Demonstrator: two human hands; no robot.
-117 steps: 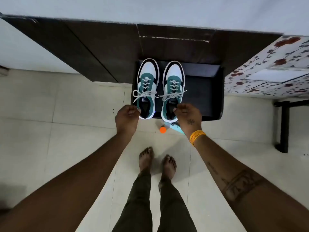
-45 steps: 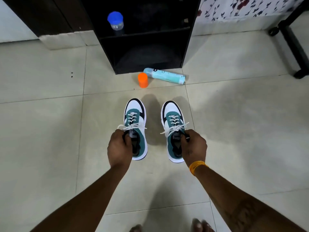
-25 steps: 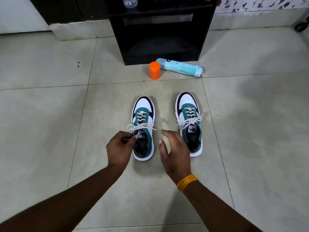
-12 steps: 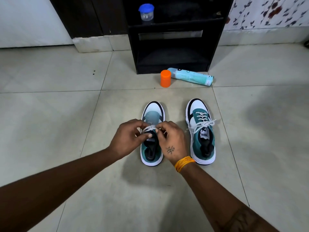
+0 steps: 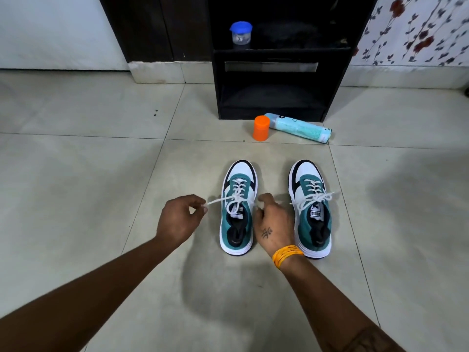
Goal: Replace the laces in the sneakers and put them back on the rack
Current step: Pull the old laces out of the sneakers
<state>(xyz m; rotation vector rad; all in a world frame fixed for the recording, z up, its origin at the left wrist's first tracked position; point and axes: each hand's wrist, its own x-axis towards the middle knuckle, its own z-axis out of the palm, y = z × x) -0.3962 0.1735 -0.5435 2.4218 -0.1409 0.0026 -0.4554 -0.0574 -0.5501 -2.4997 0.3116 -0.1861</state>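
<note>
Two teal, white and black sneakers stand side by side on the tiled floor, toes pointing away from me. My left hand (image 5: 181, 219) pinches one white lace end of the left sneaker (image 5: 238, 207) and holds it out to the left. My right hand (image 5: 271, 224) is at the right side of that sneaker, fingers curled by the other lace end; the pinch itself is hidden. The right sneaker (image 5: 311, 209) keeps its white lace tied in a bow. The black shoe rack (image 5: 272, 80) stands beyond them against the wall.
An orange cap (image 5: 261, 128) and a light blue spray can (image 5: 299, 127) lie on the floor in front of the rack. A small jar with a blue lid (image 5: 240, 33) sits on a rack shelf. Floral wall at the right.
Both hands were together on the left sneaker's bow half a second ago. Now they have pulled apart, the left hand drawing a lace end out to the left, and the bow is loosened.
</note>
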